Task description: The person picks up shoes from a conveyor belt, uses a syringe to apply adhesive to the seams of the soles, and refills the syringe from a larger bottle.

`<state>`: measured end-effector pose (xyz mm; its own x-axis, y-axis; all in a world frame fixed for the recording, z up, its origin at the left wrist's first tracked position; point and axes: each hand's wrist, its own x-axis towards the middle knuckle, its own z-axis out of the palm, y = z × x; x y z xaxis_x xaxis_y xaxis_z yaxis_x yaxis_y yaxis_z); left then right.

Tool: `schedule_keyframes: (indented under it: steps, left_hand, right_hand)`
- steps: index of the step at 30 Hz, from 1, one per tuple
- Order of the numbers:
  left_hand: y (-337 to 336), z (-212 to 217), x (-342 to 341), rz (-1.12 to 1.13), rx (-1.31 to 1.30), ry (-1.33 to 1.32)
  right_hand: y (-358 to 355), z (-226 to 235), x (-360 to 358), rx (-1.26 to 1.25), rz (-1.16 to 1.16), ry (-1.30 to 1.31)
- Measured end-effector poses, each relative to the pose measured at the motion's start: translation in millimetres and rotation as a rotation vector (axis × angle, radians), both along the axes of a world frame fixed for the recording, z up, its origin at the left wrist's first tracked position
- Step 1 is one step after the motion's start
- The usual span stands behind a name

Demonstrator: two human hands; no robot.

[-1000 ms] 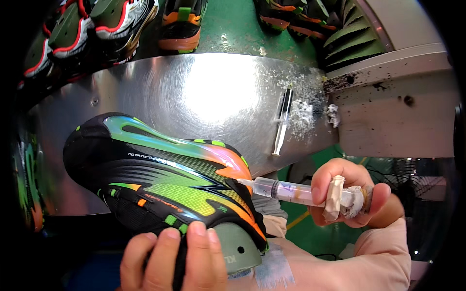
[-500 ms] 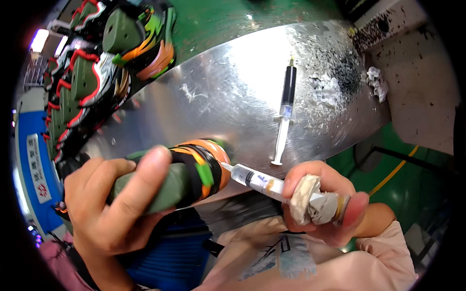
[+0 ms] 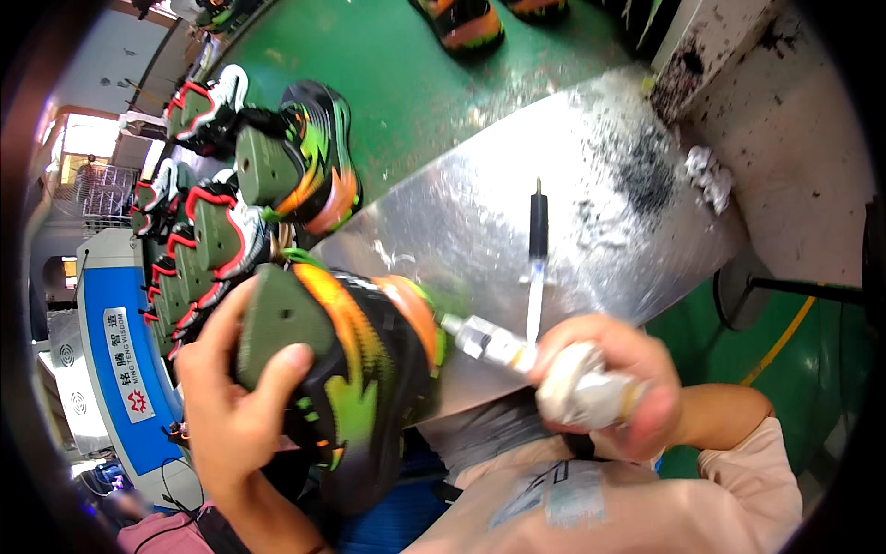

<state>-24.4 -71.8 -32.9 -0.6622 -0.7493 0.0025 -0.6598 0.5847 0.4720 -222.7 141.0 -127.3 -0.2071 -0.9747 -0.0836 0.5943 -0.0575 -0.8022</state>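
Observation:
My left hand grips a black, green and orange sneaker mounted on a dark green last, holding it heel-up over the near edge of the metal worktop. My right hand is closed around a clear syringe whose rear end is wrapped in whitish tape. The syringe tip touches the sneaker's side near the orange trim. A second syringe with a black plunger lies loose on the shiny metal sheet just beyond my right hand.
A row of lasted sneakers lines the green belt at upper left. More shoes sit at the top edge. A dirty grey bench with crumpled paper stands at right. A blue machine panel is at far left.
My left hand has turned the sneaker from side-on to heel-up, showing the last's flat end. My view swung left and down; my right hand stays on the syringe at the shoe.

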Motion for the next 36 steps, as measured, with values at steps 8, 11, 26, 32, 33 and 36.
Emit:
schedule_keyframes:
  steps: [8,11,26,32,33,36]
  left_hand:
    - [-96,116,-118,-0.685,-0.653,-0.119]
    - [-147,54,-220,-1.107,-0.803,-0.320]
    - [-190,-45,-40,0.266,0.384,0.314]
    - [-98,18,28,-0.001,-0.023,0.133]
    - [-87,19,49,-0.058,-0.044,0.176]
    - [-50,18,96,-0.214,-0.089,-0.013]
  right_hand:
    - [17,-10,-64,-0.216,-0.131,0.147]
    - [34,-9,-81,-0.158,-0.208,0.212]
    - [11,1,-94,0.245,-0.165,0.497]
    - [9,10,-93,0.275,-0.106,0.686]
    - [8,7,-93,0.281,-0.122,0.697]
    - [3,1,-89,0.350,-0.020,0.893]
